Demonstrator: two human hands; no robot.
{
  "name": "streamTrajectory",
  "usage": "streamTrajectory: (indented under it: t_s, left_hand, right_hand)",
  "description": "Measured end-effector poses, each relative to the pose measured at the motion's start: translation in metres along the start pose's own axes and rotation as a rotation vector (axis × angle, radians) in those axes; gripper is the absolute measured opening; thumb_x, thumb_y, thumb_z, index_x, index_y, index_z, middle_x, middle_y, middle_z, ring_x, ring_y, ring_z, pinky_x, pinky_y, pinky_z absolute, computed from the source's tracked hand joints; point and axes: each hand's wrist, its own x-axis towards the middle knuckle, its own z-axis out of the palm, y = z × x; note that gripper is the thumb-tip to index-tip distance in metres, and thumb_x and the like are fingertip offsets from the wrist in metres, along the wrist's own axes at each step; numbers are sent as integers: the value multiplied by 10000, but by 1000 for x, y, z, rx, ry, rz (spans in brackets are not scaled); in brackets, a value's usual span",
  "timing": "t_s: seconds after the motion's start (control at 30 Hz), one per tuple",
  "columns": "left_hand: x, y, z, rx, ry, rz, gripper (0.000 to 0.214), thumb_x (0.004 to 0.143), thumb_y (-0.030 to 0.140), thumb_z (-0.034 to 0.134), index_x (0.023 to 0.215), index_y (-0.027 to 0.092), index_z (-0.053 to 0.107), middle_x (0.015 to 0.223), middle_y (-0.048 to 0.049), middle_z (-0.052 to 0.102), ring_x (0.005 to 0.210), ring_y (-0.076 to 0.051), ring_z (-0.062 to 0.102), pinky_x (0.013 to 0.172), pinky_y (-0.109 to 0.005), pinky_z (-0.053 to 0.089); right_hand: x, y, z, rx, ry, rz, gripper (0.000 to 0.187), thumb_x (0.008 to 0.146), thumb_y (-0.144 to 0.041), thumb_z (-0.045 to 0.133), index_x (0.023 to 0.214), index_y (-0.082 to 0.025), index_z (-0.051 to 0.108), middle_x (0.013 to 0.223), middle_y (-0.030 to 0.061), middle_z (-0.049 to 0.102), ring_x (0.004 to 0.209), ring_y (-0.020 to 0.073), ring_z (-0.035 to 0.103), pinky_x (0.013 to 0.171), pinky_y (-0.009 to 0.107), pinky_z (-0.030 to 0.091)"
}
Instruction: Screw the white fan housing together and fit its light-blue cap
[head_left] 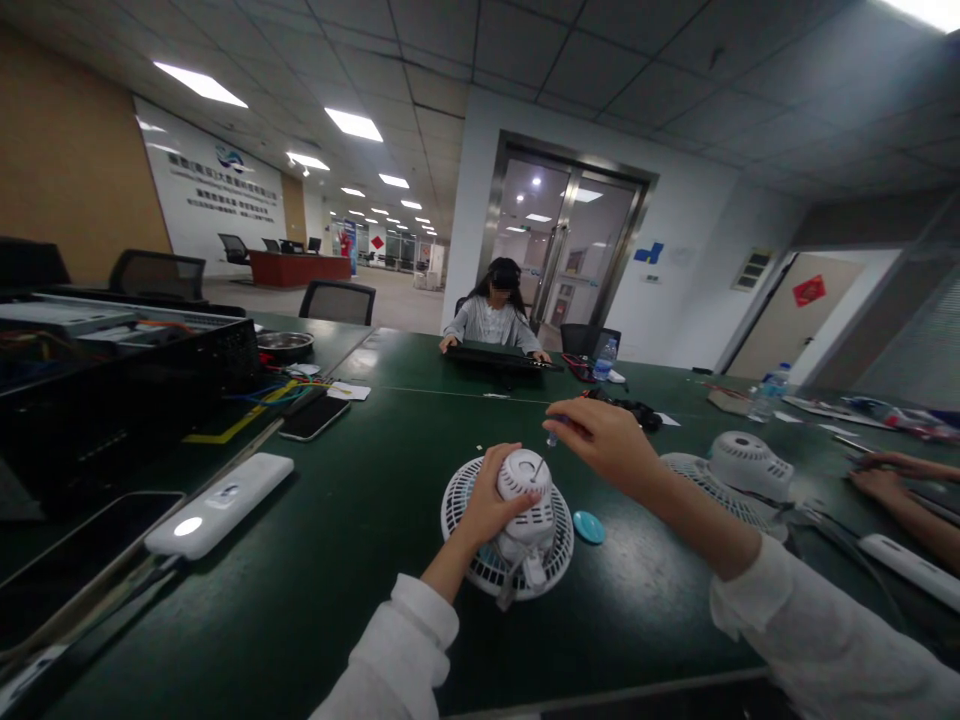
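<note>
A small white fan (pixel 525 540) lies grille-down on the green table, its rounded motor housing facing up. My left hand (pixel 496 500) is wrapped round the side of that housing. My right hand (pixel 592 432) pinches the bluish handle of a screwdriver (pixel 553 438), held at a slant above the fan. Its thin shaft points down to the top of the housing; whether the tip sits in a screw is too small to tell. Just right of the grille lies a round turquoise cap (pixel 589 527).
A second white fan (pixel 750 470) lies to the right, near another person's hands (pixel 892 475). At left are a white power strip (pixel 221 505), a phone (pixel 315 412) and an open computer case (pixel 127 400). Across the table a person (pixel 491 315) sits holding a dark panel (pixel 499 358).
</note>
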Motion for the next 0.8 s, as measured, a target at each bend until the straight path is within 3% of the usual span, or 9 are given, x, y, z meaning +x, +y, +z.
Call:
streamTrajectory:
  t_s: [0.13, 0.3, 0.4, 0.5, 0.6, 0.7, 0.8]
  left_hand:
    - [0, 1, 0, -6, 2, -5, 561, 672, 253, 715, 1182, 230, 482, 1215, -72, 448, 1173, -263, 422, 1024, -416, 305]
    - [0, 1, 0, -18, 0, -13, 563, 670, 250, 715, 1183, 233, 483, 1208, -71, 452, 1166, -268, 430, 1017, -421, 315]
    - [0, 0, 0, -9, 5, -4, 557, 669, 261, 715, 1175, 228, 486, 1213, -71, 453, 1176, -267, 420, 1027, -421, 298]
    - [0, -1, 1, -13, 7, 13, 551, 670, 270, 713, 1170, 224, 486, 1209, -68, 457, 1178, -263, 418, 1029, -415, 295]
    - [0, -2, 1, -14, 3, 6, 560, 674, 259, 711, 1182, 224, 479, 1210, -66, 450, 1173, -256, 423, 1022, -402, 307]
    - [0, -2, 1, -4, 2, -3, 566, 674, 251, 712, 1187, 232, 475, 1212, -64, 446, 1168, -257, 425, 1018, -403, 310]
    - [0, -2, 0, -1, -3, -6, 566, 676, 264, 710, 1189, 237, 475, 1219, -66, 442, 1167, -264, 423, 1012, -408, 315]
  right_hand:
    - [0, -2, -3, 91, -71, -32, 291, 835, -188, 445, 1083, -192, 597, 958, 54, 670, 758, 155, 606, 683, 287, 465]
    - [0, -4, 1, 39, -41, 53, 236, 830, -329, 506, 941, -162, 631, 834, 64, 673, 724, 183, 597, 662, 306, 453]
    - [1, -3, 1, 60, -52, 43, 279, 862, -305, 442, 1010, -148, 618, 926, 88, 672, 826, 202, 601, 711, 324, 454]
    - [1, -2, -2, 172, -80, 26, 289, 853, -226, 422, 1080, -181, 596, 962, 54, 676, 800, 165, 610, 687, 288, 464]
    - [0, -1, 0, 173, -31, 48, 244, 837, -259, 478, 1015, -180, 626, 905, 49, 686, 759, 166, 616, 692, 292, 470]
    - [-2, 0, 4, 119, 31, 49, 244, 851, -302, 468, 964, -173, 642, 927, 71, 681, 857, 199, 612, 782, 335, 459]
    - [-2, 1, 5, 179, -9, 34, 305, 872, -252, 406, 1107, -181, 588, 996, 67, 671, 903, 186, 606, 797, 330, 459]
